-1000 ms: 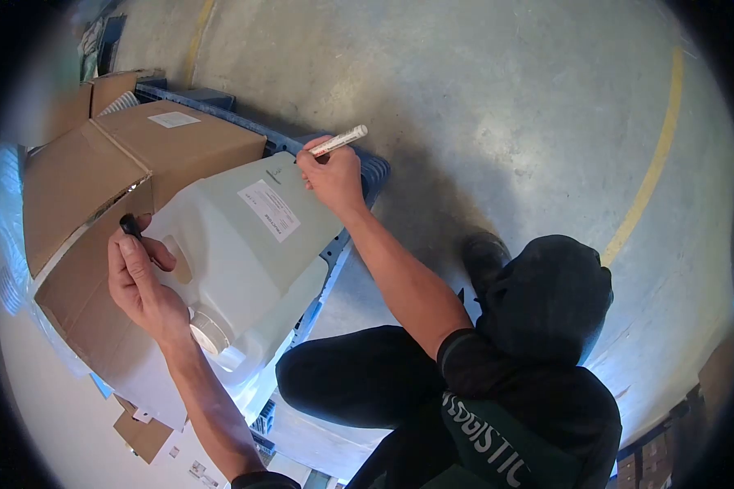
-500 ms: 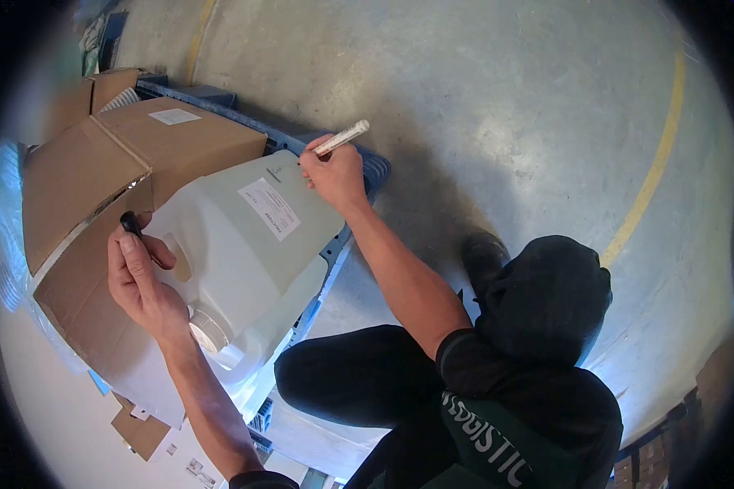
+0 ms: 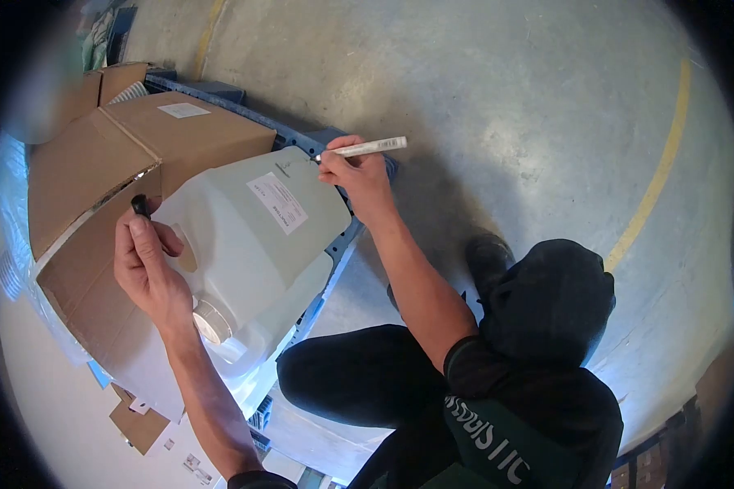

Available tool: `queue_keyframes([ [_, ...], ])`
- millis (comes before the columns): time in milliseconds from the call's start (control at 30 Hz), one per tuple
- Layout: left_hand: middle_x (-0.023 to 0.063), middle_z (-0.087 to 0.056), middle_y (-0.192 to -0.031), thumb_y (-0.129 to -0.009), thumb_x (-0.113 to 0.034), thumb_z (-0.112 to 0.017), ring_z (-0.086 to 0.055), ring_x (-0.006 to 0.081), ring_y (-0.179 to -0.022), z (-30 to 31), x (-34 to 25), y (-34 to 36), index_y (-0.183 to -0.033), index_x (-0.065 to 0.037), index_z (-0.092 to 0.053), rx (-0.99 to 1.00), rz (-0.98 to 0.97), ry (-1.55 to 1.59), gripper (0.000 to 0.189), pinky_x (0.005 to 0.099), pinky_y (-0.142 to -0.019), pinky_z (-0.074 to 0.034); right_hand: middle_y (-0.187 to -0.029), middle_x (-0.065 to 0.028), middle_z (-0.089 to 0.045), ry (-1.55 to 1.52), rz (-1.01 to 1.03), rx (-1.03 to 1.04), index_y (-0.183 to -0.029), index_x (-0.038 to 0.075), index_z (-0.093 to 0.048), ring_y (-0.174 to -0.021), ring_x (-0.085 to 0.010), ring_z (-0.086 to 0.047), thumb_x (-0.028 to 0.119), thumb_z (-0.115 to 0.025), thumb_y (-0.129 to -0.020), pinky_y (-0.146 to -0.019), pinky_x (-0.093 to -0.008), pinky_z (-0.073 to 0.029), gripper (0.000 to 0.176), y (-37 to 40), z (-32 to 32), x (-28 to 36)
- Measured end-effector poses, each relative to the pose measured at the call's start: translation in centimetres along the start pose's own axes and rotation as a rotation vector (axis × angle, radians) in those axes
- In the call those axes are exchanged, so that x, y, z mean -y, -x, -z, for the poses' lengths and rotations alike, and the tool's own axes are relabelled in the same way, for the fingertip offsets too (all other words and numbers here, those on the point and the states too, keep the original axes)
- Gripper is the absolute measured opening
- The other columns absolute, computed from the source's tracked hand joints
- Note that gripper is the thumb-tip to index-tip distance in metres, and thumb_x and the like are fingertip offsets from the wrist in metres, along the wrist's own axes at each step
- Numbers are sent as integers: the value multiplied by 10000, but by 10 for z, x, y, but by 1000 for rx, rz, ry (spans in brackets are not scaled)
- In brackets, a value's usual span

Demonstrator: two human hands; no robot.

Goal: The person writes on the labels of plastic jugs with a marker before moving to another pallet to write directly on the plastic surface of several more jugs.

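Between the fingers of my right hand (image 3: 359, 179) is a white marker (image 3: 373, 147), its tip pointing left at the far corner of a translucent plastic canister (image 3: 245, 216). Dark writing shows on the canister beside that tip, above a white printed label (image 3: 277, 202). My left hand (image 3: 151, 265) pinches a small black marker cap (image 3: 140, 206) over the canister's handle side. Below that wrist sits the canister's round whitish screw cap (image 3: 212, 319).
Cardboard boxes (image 3: 192, 134) stand beside the canister on a blue pallet (image 3: 338, 244). Another translucent canister (image 3: 261, 350) shows underneath. Concrete floor (image 3: 530, 106) with yellow lines (image 3: 652, 187) stretches to the right.
My right hand has shifted slightly right, and the marker now lies flatter, its rear end swung to the right. The left hand still holds the black cap.
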State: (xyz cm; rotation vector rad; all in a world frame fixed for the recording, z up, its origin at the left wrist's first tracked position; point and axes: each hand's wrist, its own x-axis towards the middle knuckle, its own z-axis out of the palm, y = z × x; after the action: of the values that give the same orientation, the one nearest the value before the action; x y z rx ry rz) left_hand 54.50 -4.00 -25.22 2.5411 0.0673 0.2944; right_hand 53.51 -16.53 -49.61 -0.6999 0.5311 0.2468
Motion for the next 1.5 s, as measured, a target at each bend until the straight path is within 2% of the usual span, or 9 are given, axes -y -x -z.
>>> queue_keyframes([
  [67,-4,-477,-611,-1023,-272,-442,-414,59,-570,-1,0,0,-1016,18,-627,6,6,-7,345,216,-555,-331,-845,-47,-592,-215,-64,218,-987,14,-583,-744,-114,-613,78,-665,-842,-738,-278,-557,179,3,3,-3],
  [200,-5,-477,-610,-1022,-275,-451,-417,60,-576,-4,-3,-1,-1022,14,-627,17,13,-20,339,217,-553,-335,-836,-39,-609,-140,-121,196,-972,15,-617,-769,-104,-605,92,-674,-846,-748,-274,-531,158,6,8,-3],
  [267,-6,-477,-610,-1022,-276,-451,-417,59,-578,-4,-2,-1,-1024,13,-627,19,17,-13,338,217,-552,-333,-806,-28,-620,20,-38,265,-935,18,-649,-738,-92,-587,113,-678,-846,-684,-252,-494,133,7,10,-2],
  [367,-9,-475,-611,-1022,-276,-452,-415,57,-582,-4,-2,-1,-1028,10,-629,18,20,-3,337,218,-550,-331,-758,-10,-614,55,-9,265,-897,23,-661,-711,-80,-562,131,-681,-846,-643,-238,-450,120,10,9,-1],
  [500,-17,-475,-613,-1020,-278,-458,-411,52,-586,-3,-3,-2,-1033,0,-633,37,28,-19,329,219,-551,-328,-738,4,-600,88,1,268,-900,25,-657,-693,-72,-541,146,-685,-842,-638,-238,-433,137,13,6,2],
  [567,-18,-480,-617,-1020,-276,-461,-413,51,-592,-2,-1,-2,-1033,-3,-634,48,37,-17,323,217,-555,-328,-727,16,-589,252,45,326,-899,30,-654,-682,-59,-522,148,-678,-848,-630,-230,-417,131,14,10,6],
  [833,-9,-506,-634,-1012,-263,-477,-439,67,-616,-6,-9,-3,-1014,-8,-637,129,33,-77,301,220,-588,-359,-730,26,-578,137,45,261,-903,33,-653,-695,-44,-507,136,-664,-858,-630,-219,-405,113,16,7,-1],
  [1000,-1,-503,-680,-1009,-275,-478,-449,79,-667,-8,-17,-5,-1026,6,-631,186,87,-257,320,233,-628,-373,-733,24,-576,131,46,273,-901,28,-650,-708,-44,-505,125,-663,-857,-640,-222,-408,108,15,8,-4],
  [1500,19,-541,-659,-993,-274,-499,-492,90,-645,-6,-11,-5,-1005,3,-637,155,56,-184,309,245,-619,-411,-744,6,-582,82,52,237,-888,30,-645,-717,-67,-524,148,-649,-851,-668,-238,-429,124,18,6,0],
])
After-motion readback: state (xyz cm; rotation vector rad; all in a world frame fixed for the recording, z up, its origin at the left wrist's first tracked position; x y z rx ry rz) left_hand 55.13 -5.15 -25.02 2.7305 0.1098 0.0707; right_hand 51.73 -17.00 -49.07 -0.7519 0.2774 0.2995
